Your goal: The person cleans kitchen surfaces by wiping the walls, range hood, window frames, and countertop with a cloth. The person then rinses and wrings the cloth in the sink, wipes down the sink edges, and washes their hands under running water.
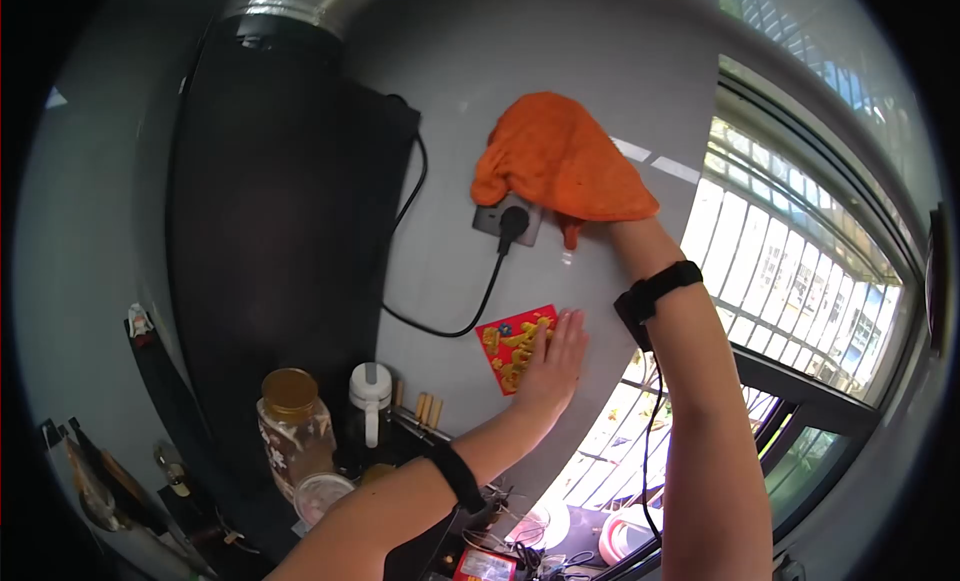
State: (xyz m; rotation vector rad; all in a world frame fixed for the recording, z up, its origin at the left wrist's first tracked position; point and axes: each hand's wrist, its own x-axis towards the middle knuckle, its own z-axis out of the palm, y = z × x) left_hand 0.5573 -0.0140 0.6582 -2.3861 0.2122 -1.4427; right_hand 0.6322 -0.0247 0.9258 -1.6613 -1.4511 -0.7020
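My left hand (556, 373) lies flat against the grey wall with its fingers stretched out, partly over a red square decoration (505, 343) with raised gold characters. Higher up, an orange cloth mitt (570, 156) covers my right hand completely, so its fingers are hidden. The mitt rests at the wall just above a dark socket plate (488, 219) and overlaps its upper edge. A black plug (514, 221) sits in that socket. From below the mitt's cuff hangs a small orange loop (570, 234).
A black cable (468, 329) runs from the plug to a tall dark panel (280, 201) at left. Below stand a gold-lidded jar (292, 421) and a white-topped jug (371, 393). A barred window (790, 271) is on the right, with clutter near the sill.
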